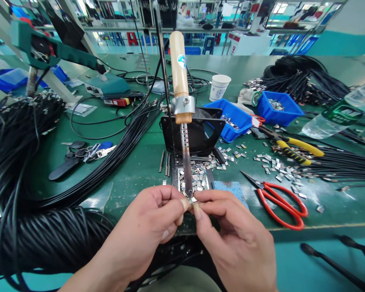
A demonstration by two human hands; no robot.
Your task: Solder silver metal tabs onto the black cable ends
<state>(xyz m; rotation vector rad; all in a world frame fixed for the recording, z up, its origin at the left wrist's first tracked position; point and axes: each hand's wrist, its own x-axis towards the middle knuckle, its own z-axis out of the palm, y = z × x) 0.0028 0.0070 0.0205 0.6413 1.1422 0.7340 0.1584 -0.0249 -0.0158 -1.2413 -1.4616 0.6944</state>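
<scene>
Under the tip of an upright soldering iron [178, 69], my two hands meet at the table's front edge. My right hand [234, 231] is closed, thumb and forefinger pinching a small silver metal connector [193, 199]. Thumb and forefinger of my left hand [152, 223] are pressed together right beside it; what they hold is too small to make out. The iron hangs tip down in a metal clamp [183, 104], its tip almost at my fingertips. Just behind the fingers lies a pile of loose metal connector shells [197, 178].
A black fan [167, 134] stands behind the iron. Red-handled scissors [281, 205], yellow-handled pliers [295, 148] and a blue sponge [231, 190] lie right. Blue bins [280, 115], a paper cup [219, 87] and a bottle [337, 113] stand farther back. Black cable bundles [48, 239] fill the left.
</scene>
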